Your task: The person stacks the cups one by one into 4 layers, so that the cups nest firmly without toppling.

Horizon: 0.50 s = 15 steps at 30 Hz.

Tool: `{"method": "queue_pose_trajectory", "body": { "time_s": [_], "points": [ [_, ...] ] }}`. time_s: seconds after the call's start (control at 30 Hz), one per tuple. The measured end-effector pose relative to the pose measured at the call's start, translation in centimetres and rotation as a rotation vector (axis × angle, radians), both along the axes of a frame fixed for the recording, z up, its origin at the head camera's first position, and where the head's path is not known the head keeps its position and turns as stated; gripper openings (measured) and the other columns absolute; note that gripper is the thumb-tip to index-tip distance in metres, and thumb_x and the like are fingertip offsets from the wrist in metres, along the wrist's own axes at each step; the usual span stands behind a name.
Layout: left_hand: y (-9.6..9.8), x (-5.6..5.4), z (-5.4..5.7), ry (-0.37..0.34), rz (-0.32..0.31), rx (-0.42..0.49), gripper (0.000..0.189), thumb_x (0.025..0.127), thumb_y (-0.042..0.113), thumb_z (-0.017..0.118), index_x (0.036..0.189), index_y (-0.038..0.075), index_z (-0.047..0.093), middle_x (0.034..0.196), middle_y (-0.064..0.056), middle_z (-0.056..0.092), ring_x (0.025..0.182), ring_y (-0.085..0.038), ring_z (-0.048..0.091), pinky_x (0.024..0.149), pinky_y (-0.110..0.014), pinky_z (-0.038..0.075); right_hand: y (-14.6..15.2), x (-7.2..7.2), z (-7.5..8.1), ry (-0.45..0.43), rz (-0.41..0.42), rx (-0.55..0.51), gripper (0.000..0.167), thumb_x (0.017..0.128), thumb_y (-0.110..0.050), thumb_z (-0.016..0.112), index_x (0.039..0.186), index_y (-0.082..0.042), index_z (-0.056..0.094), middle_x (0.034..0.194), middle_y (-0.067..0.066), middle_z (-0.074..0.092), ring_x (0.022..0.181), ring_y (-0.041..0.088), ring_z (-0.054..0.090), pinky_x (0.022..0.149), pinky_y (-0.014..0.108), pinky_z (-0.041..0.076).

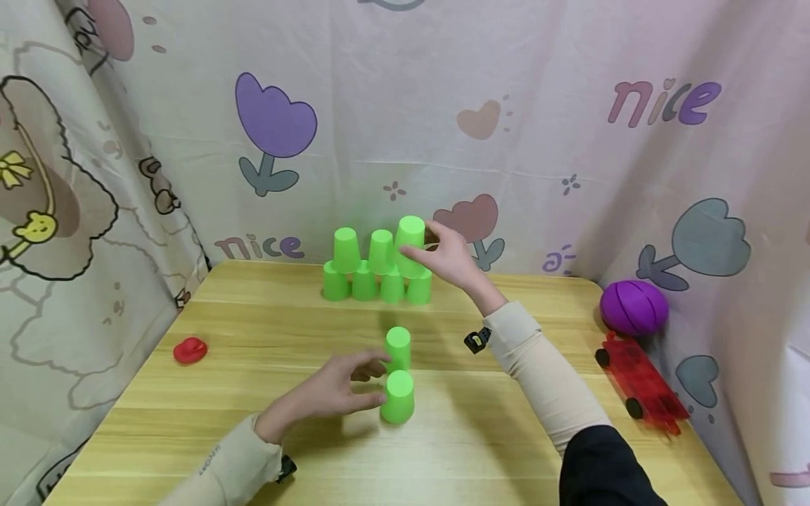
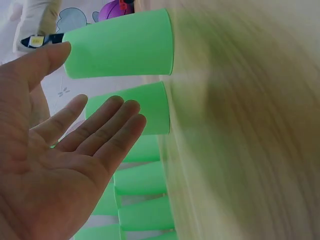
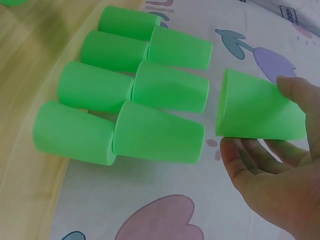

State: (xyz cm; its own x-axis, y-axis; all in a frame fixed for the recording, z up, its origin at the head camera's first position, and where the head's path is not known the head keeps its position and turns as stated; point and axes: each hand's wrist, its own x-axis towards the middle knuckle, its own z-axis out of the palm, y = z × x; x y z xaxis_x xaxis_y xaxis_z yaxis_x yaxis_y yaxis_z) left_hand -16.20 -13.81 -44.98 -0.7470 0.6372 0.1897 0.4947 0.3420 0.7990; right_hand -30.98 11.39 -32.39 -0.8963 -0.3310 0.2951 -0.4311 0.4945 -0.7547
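1. Gripping an upside-down green plastic cup (image 3: 255,107), the right hand (image 1: 451,254) had it just above the second-row cups (image 3: 170,86), long axis roughly upright.
2. That gap below its rim mattered most; right hand was way nearer.
3. Left hand (image 1: 335,386) held nothing, fingers loosely spread beside two loose cups (image 1: 397,397); couldn't tell if touching.

Near the far edge of the table (image 1: 272,275), the raised green cup (image 1: 411,237) mostly hides the right-hand upper cup (image 3: 161,135) from my head view. The lettering (image 1: 209,459) on the left sleeve (image 1: 243,460) is too small for me.
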Motion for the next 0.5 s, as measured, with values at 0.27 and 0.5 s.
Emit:
{"method": "queue_pose_trajectory", "body": {
  "time_s": [0.27, 0.5],
  "points": [
    [0.4, 0.3, -0.6, -0.024, -0.004, 0.000, 0.065, 0.094, 0.030, 0.081, 0.146, 0.004, 0.055, 0.129, -0.009, 0.072, 0.118, -0.031, 0.071, 0.107, -0.046, 0.058, -1.0, -1.3, 0.4, 0.023, -0.022, 0.005, 0.048, 0.094, -0.040, 0.079, 0.134, -0.015, 0.067, 0.119, 0.006, 0.073, 0.113, 0.023, 0.069, 0.097, 0.042, 0.059],
    [0.9, 0.5, -1.5, -0.023, -0.022, 0.020, 0.065, 0.091, 0.025, 0.083, 0.146, 0.004, 0.055, 0.131, -0.011, 0.073, 0.118, -0.024, 0.071, 0.106, -0.045, 0.059, -1.5, -2.8, 0.4, 0.024, -0.061, -0.014, 0.052, 0.095, -0.039, 0.078, 0.139, -0.014, 0.064, 0.121, 0.010, 0.073, 0.114, 0.026, 0.068, 0.099, 0.043, 0.057]
  ]
}}
